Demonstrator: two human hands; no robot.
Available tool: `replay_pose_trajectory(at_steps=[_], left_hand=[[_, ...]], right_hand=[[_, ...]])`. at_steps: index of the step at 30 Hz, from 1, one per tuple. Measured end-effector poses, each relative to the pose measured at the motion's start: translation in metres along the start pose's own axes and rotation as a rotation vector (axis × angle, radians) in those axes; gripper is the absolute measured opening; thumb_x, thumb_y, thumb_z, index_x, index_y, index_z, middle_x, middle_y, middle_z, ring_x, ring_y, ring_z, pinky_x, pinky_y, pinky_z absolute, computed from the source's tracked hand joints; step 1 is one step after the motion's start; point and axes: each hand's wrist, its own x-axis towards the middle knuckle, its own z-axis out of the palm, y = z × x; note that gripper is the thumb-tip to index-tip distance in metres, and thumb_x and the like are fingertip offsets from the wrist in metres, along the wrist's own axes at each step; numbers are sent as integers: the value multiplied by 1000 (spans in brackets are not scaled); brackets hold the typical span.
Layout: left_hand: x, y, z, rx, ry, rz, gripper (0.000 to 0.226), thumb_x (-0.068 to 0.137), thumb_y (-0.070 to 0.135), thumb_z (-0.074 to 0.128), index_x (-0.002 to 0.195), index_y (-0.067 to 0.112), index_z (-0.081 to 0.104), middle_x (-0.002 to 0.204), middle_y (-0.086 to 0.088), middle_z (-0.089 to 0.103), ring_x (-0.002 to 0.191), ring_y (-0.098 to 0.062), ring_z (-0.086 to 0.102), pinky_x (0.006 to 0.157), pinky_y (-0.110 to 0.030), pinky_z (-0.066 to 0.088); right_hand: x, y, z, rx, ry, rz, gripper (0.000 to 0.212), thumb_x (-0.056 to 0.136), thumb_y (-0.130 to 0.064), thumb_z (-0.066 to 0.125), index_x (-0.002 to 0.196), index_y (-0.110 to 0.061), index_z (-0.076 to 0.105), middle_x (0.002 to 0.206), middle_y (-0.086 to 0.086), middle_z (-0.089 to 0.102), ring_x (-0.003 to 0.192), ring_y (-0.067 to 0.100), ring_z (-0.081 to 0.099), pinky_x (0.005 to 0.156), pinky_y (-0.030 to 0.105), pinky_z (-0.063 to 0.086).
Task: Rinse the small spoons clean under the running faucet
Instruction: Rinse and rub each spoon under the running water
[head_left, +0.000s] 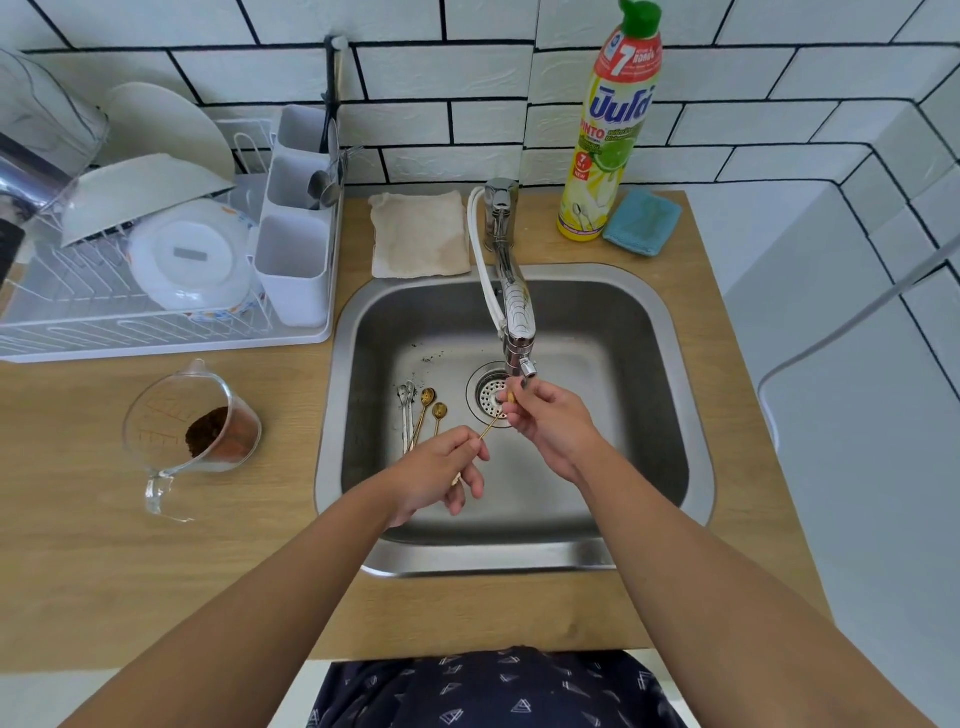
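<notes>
My left hand (441, 467) pinches the thin handle of a small gold spoon (491, 427) between thumb and forefinger, the other fingers curled loosely beneath. The slim metal stem runs up and to the right to my right hand (545, 421), whose fingertips close round the spoon's rounded bowl end just under the faucet (514, 317) tip. I cannot make out a stream of water there.

The faucet is polished chrome, a long arm reaching from its stubby base at the far rim out over the basin, with a white hose (480, 249) looping along its left side. Below my right hand is the round perforated drain strainer (488, 395). The sink (670, 332) is brushed stainless steel, square with softly rounded corners, and dark specks lie on its floor to the far left of the drain.

On the basin floor left of the drain lie more small spoons side by side: two gold ones (434, 410) with little oval bowls pointing far, and just beside them to the left, silver ones (406, 410).

The counter (104, 545) is pale wood grain. On it to the left lies a clear glass measuring jug (187, 431) tipped on its side, brown grounds inside. Far left stands a white wire dish rack (156, 270) with bowls and a plastic cutlery caddy. By the faucet base lie a beige cloth (421, 234), a yellow dish soap bottle (613, 135) with a green cap and a blue sponge cloth (644, 223).
</notes>
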Motion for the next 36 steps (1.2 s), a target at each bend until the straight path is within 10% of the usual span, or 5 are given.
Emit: replay_pose_trajectory(at_steps=[14, 20, 27, 36], left_hand=[[0, 1, -3, -303, -64, -41, 25, 108, 30, 38, 103, 12, 54, 69, -8, 62, 37, -11, 32, 49, -24, 36], [-4, -2, -15, -761, -199, -64, 24, 99, 31, 56, 101, 9, 62, 56, -1, 54, 31, -5, 30, 44, -22, 36], [-3, 1, -6, -258, -81, -48, 29, 105, 37, 48, 108, 11, 60, 77, -1, 58, 51, -12, 42, 54, -21, 40], [17, 5, 3, -152, 90, 33, 25, 105, 25, 49, 103, 8, 67, 72, -1, 63, 49, -10, 47, 50, -18, 43]], right_hand=[[-3, -2, 11, -175, -26, -87, 8, 99, -13, 65, 96, -15, 72, 84, 0, 79, 65, 6, 67, 61, 19, 53], [-4, 0, 3, 129, -138, -16, 11, 103, -14, 60, 109, -10, 69, 92, 4, 78, 75, 8, 73, 66, 19, 57], [-1, 6, 1, -151, 99, -125, 18, 100, -24, 66, 90, -10, 67, 82, 9, 79, 62, 12, 73, 53, 20, 53], [-5, 3, 7, -242, -60, 1, 14, 98, -26, 69, 98, -13, 72, 90, -1, 80, 63, 1, 60, 54, 15, 45]])
